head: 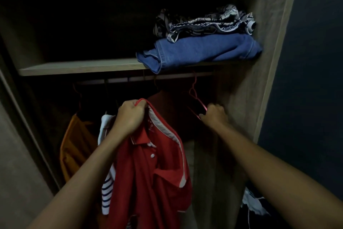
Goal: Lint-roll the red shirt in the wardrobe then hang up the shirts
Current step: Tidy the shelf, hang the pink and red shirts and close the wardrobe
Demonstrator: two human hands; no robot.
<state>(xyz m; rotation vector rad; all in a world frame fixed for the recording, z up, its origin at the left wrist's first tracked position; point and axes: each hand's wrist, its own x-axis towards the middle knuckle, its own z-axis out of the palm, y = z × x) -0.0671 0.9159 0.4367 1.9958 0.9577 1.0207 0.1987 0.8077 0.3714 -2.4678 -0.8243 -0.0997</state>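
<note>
A red polo shirt (154, 171) with white trim and white buttons hangs from my left hand (130, 115), which grips it at the collar. To its right my right hand (215, 114) is closed on the lower bar of a red wire hanger (194, 97). That hanger's hook rises toward the dim wardrobe rail (118, 80). Another dark red garment (172, 106) hangs in the shadow between my hands. No lint roller is in view.
An orange garment (74, 145) hangs at the left on another hanger, with a white, blue-striped shirt (106, 188) beside the red polo. On the shelf (74, 66) above lie folded blue jeans (200, 50) under patterned cloth (204, 22). The wardrobe side panel (259, 80) stands at the right.
</note>
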